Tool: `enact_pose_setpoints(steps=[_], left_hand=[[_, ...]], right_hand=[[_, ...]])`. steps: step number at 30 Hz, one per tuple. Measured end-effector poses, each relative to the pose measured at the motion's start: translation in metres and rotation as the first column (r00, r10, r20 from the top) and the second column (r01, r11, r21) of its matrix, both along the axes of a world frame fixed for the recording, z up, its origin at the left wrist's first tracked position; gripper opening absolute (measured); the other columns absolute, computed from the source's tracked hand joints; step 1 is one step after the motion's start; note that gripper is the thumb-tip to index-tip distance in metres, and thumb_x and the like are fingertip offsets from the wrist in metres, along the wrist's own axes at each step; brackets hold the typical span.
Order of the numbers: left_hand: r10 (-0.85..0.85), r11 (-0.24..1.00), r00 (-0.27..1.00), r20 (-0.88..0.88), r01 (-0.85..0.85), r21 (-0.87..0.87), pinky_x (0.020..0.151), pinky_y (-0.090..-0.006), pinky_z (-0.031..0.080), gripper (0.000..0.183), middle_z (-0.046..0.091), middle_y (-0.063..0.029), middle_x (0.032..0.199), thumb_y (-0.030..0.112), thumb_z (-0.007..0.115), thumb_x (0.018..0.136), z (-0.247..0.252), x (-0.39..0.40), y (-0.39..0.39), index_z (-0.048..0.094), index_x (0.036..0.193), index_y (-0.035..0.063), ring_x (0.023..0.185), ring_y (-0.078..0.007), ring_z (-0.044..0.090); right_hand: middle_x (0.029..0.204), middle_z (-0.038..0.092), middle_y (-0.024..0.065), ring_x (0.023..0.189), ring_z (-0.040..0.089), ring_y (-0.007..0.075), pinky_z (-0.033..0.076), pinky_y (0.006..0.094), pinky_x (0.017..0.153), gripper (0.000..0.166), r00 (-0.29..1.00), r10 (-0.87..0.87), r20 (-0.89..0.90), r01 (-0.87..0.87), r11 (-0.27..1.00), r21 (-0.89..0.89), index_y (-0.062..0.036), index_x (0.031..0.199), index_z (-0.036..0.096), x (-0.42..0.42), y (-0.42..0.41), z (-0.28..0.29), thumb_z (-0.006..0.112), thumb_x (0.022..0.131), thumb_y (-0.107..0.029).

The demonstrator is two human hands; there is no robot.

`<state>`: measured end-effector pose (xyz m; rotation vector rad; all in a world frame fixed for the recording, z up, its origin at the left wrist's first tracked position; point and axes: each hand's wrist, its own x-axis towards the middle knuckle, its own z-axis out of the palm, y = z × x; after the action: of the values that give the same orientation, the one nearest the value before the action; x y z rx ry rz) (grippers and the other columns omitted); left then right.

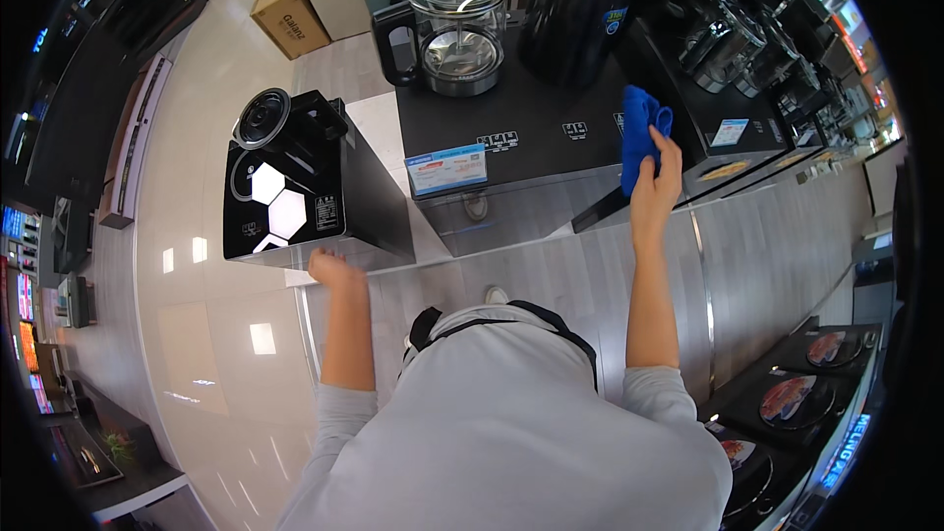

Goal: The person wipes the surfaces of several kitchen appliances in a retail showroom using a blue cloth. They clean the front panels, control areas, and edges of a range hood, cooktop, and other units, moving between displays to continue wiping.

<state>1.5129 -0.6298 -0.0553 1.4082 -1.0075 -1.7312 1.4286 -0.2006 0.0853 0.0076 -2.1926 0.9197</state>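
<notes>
My right hand holds a folded blue cloth at the right front corner of a black display cabinet. On that cabinet stand a glass pitcher with a black handle and a tall black container with plastic over its lid. A price card leans at the front edge. My left hand, its fingers curled, is beside the lower front edge of a smaller black cabinet. A black kettle sits on top of that one; whether the hand touches the cabinet I cannot tell.
More glass pitchers stand on the cabinets at the right, with another price card. A cardboard box is on the floor behind. Black cooktops are at lower right. A long low unit runs along the left.
</notes>
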Motion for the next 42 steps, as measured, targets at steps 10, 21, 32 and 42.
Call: enact_pose_setpoints(steps=[10,21,32,42], left_hand=[[-0.804,0.437,0.589,0.082,0.678,-0.591,0.096,-0.0280,0.038,0.039,0.055,-0.0100,0.121,0.002,0.055,0.084,0.115,-0.035,0.102,0.053,0.124,0.0019,0.110,-0.0168,0.049],[-0.810,0.559,0.562,-0.167,0.656,-0.508,0.067,-0.0196,0.041,0.012,0.064,-0.0012,0.085,0.007,0.061,0.089,0.102,-0.045,0.104,0.063,0.096,-0.0012,0.071,-0.0045,0.051],[-0.542,0.821,0.762,-0.354,0.390,-0.417,0.064,-0.0203,0.040,0.009,0.062,-0.0014,0.086,0.009,0.062,0.089,0.141,-0.011,0.048,0.061,0.096,0.0038,0.071,-0.0065,0.051],[-0.595,0.783,0.725,-0.346,0.428,-0.451,0.065,-0.0213,0.039,0.005,0.062,-0.0013,0.086,0.007,0.061,0.089,0.161,-0.002,0.044,0.060,0.093,0.0045,0.071,-0.0065,0.051]], right_hand=[[0.127,0.051,0.0161,0.112,0.052,0.0344,0.044,0.0429,0.093,0.037,0.903,-0.150,0.404,-0.030,0.913,0.406,-0.0086,0.120,0.057,-0.072,0.036,-0.010,0.058,0.086,-0.024],[0.133,0.044,0.0263,0.124,0.043,0.0404,0.038,0.0423,0.101,0.037,0.956,0.117,0.269,-0.151,0.983,0.108,-0.0003,0.117,0.055,-0.064,-0.015,-0.029,0.061,0.088,-0.022],[0.136,0.041,0.0227,0.123,0.042,0.0378,0.038,0.0413,0.102,0.039,0.724,0.665,0.184,-0.670,0.741,-0.041,-0.0024,0.115,0.055,-0.001,-0.217,-0.037,0.066,0.079,-0.012],[0.127,0.054,0.0115,0.120,0.050,0.0287,0.047,0.0357,0.094,0.025,0.209,0.969,0.133,-0.977,0.200,0.078,-0.0037,0.102,0.063,0.074,-0.233,-0.056,0.058,0.078,-0.001]])
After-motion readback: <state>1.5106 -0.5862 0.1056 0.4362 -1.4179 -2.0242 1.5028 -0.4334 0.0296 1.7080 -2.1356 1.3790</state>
